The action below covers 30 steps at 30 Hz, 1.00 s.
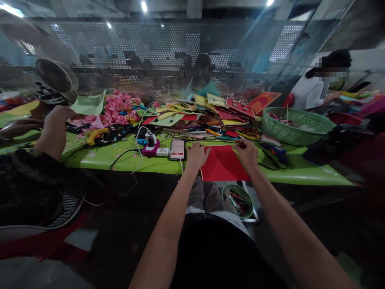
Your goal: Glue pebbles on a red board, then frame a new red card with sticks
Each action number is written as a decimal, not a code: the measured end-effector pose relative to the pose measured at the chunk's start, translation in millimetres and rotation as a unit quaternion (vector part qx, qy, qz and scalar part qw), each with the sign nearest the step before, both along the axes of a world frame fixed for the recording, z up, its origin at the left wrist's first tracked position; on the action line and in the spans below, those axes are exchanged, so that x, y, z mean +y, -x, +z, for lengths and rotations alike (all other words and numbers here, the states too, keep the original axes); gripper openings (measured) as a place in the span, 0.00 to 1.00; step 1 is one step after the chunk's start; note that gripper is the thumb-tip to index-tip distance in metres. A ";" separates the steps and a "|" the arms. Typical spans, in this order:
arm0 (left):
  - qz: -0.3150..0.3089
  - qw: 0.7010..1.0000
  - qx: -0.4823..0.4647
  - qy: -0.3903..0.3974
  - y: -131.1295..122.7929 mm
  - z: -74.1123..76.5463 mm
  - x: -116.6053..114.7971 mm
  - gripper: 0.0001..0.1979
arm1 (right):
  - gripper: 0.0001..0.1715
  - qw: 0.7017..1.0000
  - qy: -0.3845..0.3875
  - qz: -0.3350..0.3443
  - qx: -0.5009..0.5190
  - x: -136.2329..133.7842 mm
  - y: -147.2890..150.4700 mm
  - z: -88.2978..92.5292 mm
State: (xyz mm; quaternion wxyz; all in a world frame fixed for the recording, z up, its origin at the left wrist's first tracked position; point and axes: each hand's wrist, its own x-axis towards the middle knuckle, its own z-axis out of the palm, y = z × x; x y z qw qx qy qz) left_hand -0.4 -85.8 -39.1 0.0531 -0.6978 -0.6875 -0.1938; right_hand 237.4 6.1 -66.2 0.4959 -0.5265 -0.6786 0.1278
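While both hands lay on the red paper sheet (pixel 224 165), it sat square at the near edge of the green table (pixel 99 157).
I saw the left hand (pixel 197 154) open and flat on the sheet's left edge, pinning it, I judged, against sliding; the right hand (pixel 247 151) had bent fingers on the far right corner (pinching or only pressing, I could not tell). A phone (pixel 177 149) lay just left, a glue gun (pixel 275 152) right, and the card pile (pixel 210 114) crowded the far side, with a co-worker's arm (pixel 54 132) well off left.
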 end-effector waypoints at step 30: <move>0.004 1.000 -0.012 -0.003 1.5 -0.9 1.6 0.22 | 0.23 0.951 0.041 0.108 0.286 4.7 -11.9 4.8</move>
